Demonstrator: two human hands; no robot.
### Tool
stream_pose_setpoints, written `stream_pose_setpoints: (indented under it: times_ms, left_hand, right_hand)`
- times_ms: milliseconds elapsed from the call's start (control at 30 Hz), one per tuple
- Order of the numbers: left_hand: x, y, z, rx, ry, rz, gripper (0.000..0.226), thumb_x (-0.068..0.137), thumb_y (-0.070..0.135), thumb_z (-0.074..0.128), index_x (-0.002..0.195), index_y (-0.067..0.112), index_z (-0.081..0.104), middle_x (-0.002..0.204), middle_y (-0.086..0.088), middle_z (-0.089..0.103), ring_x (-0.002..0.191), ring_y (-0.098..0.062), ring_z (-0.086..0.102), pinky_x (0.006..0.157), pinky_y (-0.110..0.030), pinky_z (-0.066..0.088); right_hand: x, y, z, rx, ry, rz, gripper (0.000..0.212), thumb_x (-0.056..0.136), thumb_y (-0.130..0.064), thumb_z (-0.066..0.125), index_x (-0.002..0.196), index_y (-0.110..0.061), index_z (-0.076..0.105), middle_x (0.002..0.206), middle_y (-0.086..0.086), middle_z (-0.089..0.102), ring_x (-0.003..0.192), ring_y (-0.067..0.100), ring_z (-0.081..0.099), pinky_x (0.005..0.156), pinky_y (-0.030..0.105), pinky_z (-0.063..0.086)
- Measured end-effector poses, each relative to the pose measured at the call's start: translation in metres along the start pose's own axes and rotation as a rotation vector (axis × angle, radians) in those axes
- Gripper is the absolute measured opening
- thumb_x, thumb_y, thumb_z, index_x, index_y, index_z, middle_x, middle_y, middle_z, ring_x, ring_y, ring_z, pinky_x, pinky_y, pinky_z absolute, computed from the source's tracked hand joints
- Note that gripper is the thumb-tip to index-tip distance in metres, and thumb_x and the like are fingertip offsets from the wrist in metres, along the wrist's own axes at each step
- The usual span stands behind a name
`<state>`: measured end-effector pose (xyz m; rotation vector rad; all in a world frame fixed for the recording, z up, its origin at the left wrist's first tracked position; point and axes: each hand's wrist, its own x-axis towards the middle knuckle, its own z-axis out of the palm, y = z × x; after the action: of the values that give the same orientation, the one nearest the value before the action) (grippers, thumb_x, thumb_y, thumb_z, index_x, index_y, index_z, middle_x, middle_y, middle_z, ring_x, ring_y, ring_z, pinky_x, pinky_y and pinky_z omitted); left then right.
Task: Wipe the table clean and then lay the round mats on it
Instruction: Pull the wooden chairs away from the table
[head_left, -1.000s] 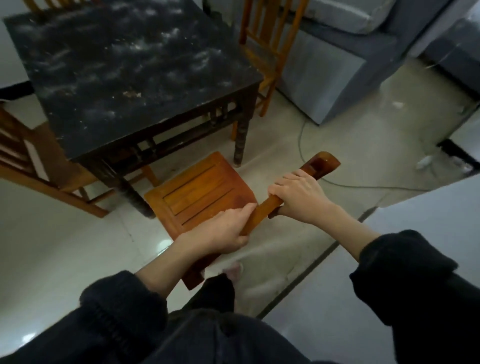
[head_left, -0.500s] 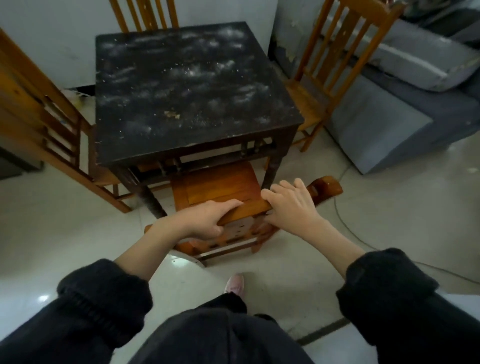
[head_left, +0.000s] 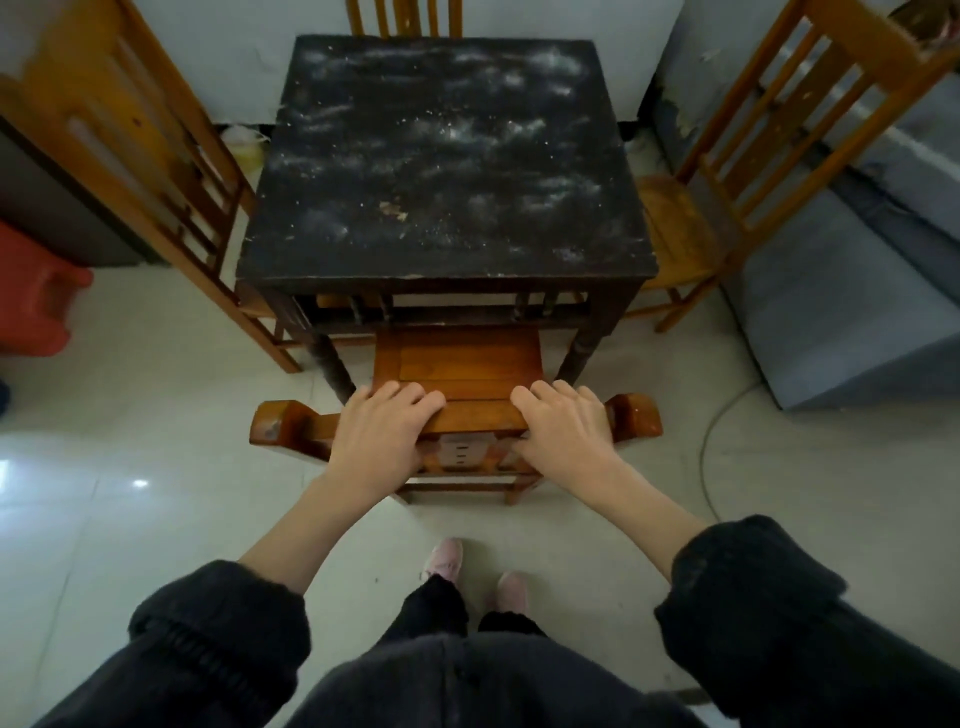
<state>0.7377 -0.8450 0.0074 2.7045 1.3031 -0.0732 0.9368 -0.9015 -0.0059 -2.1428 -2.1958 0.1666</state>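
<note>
A square black table (head_left: 441, 156) stands straight ahead, its top dusted with white powder and a few crumbs near the middle. A wooden chair (head_left: 457, 364) faces it, its seat partly tucked under the table's front edge. My left hand (head_left: 382, 431) and my right hand (head_left: 563, 428) both grip the chair's top rail, side by side, fingers curled over it. No cloth and no round mats are in view.
Wooden chairs stand at the table's left (head_left: 130, 171), right (head_left: 753, 156) and far side (head_left: 402, 18). A grey sofa (head_left: 852, 291) fills the right. A red plastic object (head_left: 31, 296) sits at the left. A cable (head_left: 717, 441) lies on the tiled floor.
The chair has swung round from a skewed angle and slid in to face the table squarely, its seat now partly under it. Both hands stayed on the top rail, further apart.
</note>
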Motion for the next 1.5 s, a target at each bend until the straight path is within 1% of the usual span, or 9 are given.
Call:
stream_pose_setpoints:
  times_ms: [200, 367, 567, 700, 867, 1167, 1267, 1400, 1500]
  left_hand:
    - [0.002, 0.004, 0.0, -0.025, 0.04, -0.015, 0.04, 0.082, 0.044, 0.063, 0.116, 0.03, 0.047, 0.113, 0.006, 0.059, 0.103, -0.019, 0.056, 0.086, -0.032, 0.04]
    - [0.008, 0.0, 0.0, -0.011, 0.035, -0.005, 0.039, 0.081, 0.047, 0.064, 0.112, 0.031, 0.044, 0.105, 0.008, 0.06, 0.093, -0.016, 0.06, 0.075, -0.027, 0.041]
    - [0.015, -0.003, -0.002, -0.016, 0.023, 0.041, 0.038, 0.081, 0.047, 0.063, 0.111, 0.03, 0.046, 0.104, 0.008, 0.062, 0.089, -0.015, 0.06, 0.065, -0.023, 0.033]
    - [0.018, 0.0, 0.0, -0.018, 0.026, 0.067, 0.037, 0.083, 0.049, 0.06, 0.113, 0.031, 0.045, 0.108, 0.009, 0.061, 0.093, -0.014, 0.059, 0.067, -0.023, 0.036]
    - [0.038, 0.002, 0.0, -0.035, 0.035, 0.08, 0.043, 0.084, 0.05, 0.058, 0.119, 0.03, 0.041, 0.113, 0.006, 0.059, 0.095, -0.015, 0.059, 0.072, -0.027, 0.044]
    - [0.07, -0.005, 0.001, -0.034, 0.088, 0.067, 0.041, 0.082, 0.046, 0.063, 0.116, 0.031, 0.046, 0.105, 0.007, 0.063, 0.089, -0.015, 0.062, 0.068, -0.026, 0.041]
    - [0.074, -0.011, -0.002, -0.03, 0.088, 0.039, 0.041, 0.081, 0.045, 0.064, 0.116, 0.031, 0.046, 0.106, 0.007, 0.062, 0.089, -0.016, 0.062, 0.072, -0.028, 0.045]
    - [0.074, -0.011, -0.001, -0.02, 0.106, 0.009, 0.039, 0.083, 0.044, 0.063, 0.115, 0.029, 0.048, 0.104, 0.006, 0.063, 0.088, -0.016, 0.062, 0.07, -0.026, 0.042]
    - [0.075, -0.011, 0.0, -0.015, 0.097, -0.007, 0.038, 0.084, 0.045, 0.061, 0.116, 0.031, 0.045, 0.106, 0.007, 0.062, 0.09, -0.016, 0.061, 0.072, -0.027, 0.043]
  right_hand:
    - [0.004, 0.006, 0.0, -0.006, 0.027, -0.069, 0.036, 0.071, -0.047, 0.071, 0.094, -0.024, 0.055, 0.085, -0.002, 0.064, 0.076, 0.019, 0.06, 0.068, 0.032, 0.046]
    - [0.01, 0.008, -0.003, 0.017, -0.014, -0.087, 0.039, 0.074, -0.044, 0.069, 0.104, -0.025, 0.054, 0.093, -0.001, 0.064, 0.082, 0.02, 0.058, 0.069, 0.033, 0.046]
    - [0.014, 0.011, -0.01, 0.019, -0.069, -0.077, 0.041, 0.08, -0.046, 0.063, 0.111, -0.022, 0.051, 0.102, 0.002, 0.061, 0.092, 0.022, 0.056, 0.078, 0.035, 0.044]
    - [0.013, 0.017, -0.013, 0.024, -0.109, -0.075, 0.042, 0.082, -0.044, 0.06, 0.116, -0.021, 0.048, 0.108, 0.002, 0.058, 0.099, 0.022, 0.054, 0.083, 0.036, 0.042]
    - [0.026, 0.03, -0.017, -0.003, -0.107, -0.065, 0.039, 0.082, -0.042, 0.061, 0.113, -0.022, 0.049, 0.105, 0.002, 0.058, 0.095, 0.022, 0.053, 0.08, 0.036, 0.041]
    - [0.056, 0.04, -0.015, -0.008, -0.074, -0.022, 0.038, 0.08, -0.038, 0.063, 0.112, -0.023, 0.048, 0.106, 0.001, 0.058, 0.098, 0.023, 0.052, 0.085, 0.04, 0.04]
    - [0.065, 0.04, -0.013, -0.013, -0.055, -0.058, 0.036, 0.079, -0.039, 0.064, 0.109, -0.024, 0.049, 0.103, 0.0, 0.058, 0.095, 0.021, 0.052, 0.083, 0.038, 0.041]
    - [0.071, 0.044, -0.012, -0.014, -0.009, -0.128, 0.031, 0.076, -0.038, 0.068, 0.099, -0.023, 0.053, 0.095, 0.0, 0.06, 0.086, 0.02, 0.054, 0.073, 0.032, 0.039]
    - [0.072, 0.045, -0.011, -0.015, 0.022, -0.147, 0.031, 0.073, -0.041, 0.07, 0.094, -0.023, 0.054, 0.089, -0.001, 0.06, 0.08, 0.019, 0.055, 0.068, 0.028, 0.034]
